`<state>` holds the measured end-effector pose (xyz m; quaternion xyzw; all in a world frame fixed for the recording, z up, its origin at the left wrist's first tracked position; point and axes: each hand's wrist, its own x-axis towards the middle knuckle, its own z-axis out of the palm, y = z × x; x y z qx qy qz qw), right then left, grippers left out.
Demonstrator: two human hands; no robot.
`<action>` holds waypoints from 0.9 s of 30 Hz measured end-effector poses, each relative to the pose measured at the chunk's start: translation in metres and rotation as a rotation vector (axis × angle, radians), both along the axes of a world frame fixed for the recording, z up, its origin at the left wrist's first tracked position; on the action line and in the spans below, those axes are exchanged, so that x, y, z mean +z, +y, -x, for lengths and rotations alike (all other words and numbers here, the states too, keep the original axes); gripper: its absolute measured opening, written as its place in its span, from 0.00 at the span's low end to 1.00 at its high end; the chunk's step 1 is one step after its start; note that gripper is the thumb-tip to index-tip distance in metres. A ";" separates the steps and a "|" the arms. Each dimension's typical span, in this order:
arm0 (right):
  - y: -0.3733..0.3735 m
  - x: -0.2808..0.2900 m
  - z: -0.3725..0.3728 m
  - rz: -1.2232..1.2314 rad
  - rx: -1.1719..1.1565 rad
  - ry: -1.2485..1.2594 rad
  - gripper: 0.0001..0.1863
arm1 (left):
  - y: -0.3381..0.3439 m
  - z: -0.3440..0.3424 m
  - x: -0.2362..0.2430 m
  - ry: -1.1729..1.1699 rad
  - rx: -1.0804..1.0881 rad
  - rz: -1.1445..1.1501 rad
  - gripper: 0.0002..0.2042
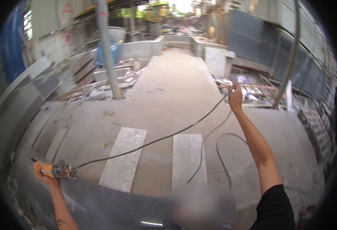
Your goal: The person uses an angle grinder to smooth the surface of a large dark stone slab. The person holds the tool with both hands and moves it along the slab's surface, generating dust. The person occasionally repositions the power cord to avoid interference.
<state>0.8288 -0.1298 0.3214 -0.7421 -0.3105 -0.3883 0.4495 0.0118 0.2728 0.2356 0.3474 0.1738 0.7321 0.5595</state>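
Note:
My left hand (44,172), low at the left, is wrapped round an orange-and-black power tool (61,172) held above a dark slab (111,207). A black cord (157,140) runs from the tool up to my right hand (235,96), which is raised at the right, fingers closed on it. Loops of the cord hang and curve over the concrete. Beneath it lie two pale stone boards (122,157) (187,157) side by side. A round blurred shape at the bottom centre hides part of the dark slab.
Metal poles (111,73) (289,76) flank a concrete path (180,76) with rubble beside it. A blue barrel (106,53) stands behind the left pole. Grey channels (22,88) lean at the left, stacked blocks (314,134) sit at the right. People in yellow (150,16) are far back.

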 end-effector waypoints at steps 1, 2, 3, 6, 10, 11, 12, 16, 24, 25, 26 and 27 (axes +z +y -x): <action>0.043 0.019 0.005 -0.003 0.067 -0.045 0.22 | -0.019 0.021 0.010 0.057 0.068 -0.046 0.16; 0.088 0.031 -0.002 -0.070 0.183 -0.249 0.27 | -0.032 0.039 0.018 0.116 0.095 -0.098 0.20; 0.128 0.032 0.009 -0.008 0.265 -0.256 0.26 | -0.069 0.037 0.031 0.160 0.177 -0.035 0.20; 0.223 0.024 0.019 0.563 0.328 -0.222 0.16 | -0.137 0.041 0.077 0.281 0.449 0.217 0.23; 0.273 -0.033 0.160 1.310 0.572 -0.097 0.13 | -0.177 0.067 0.094 0.165 0.243 0.127 0.25; 0.287 -0.066 0.136 1.418 0.656 -0.495 0.13 | -0.193 0.071 0.066 0.008 0.134 0.148 0.26; 0.304 -0.104 0.135 1.472 0.753 -0.890 0.14 | -0.212 0.078 0.043 0.057 0.184 0.106 0.27; 0.266 -0.233 0.263 1.517 0.655 0.018 0.25 | -0.273 0.104 -0.056 0.136 0.260 0.063 0.30; 0.185 -0.345 0.294 1.385 0.678 0.217 0.26 | -0.347 0.113 -0.206 -0.182 0.451 0.213 0.30; 0.178 -0.353 0.296 1.345 0.674 0.230 0.26 | -0.351 0.128 -0.219 -0.229 0.462 0.222 0.30; 0.172 -0.359 0.297 1.326 0.692 0.290 0.25 | -0.356 0.143 -0.230 -0.276 0.474 0.233 0.29; 0.166 -0.362 0.291 1.304 0.698 0.343 0.25 | -0.357 0.150 -0.238 -0.285 0.482 0.237 0.29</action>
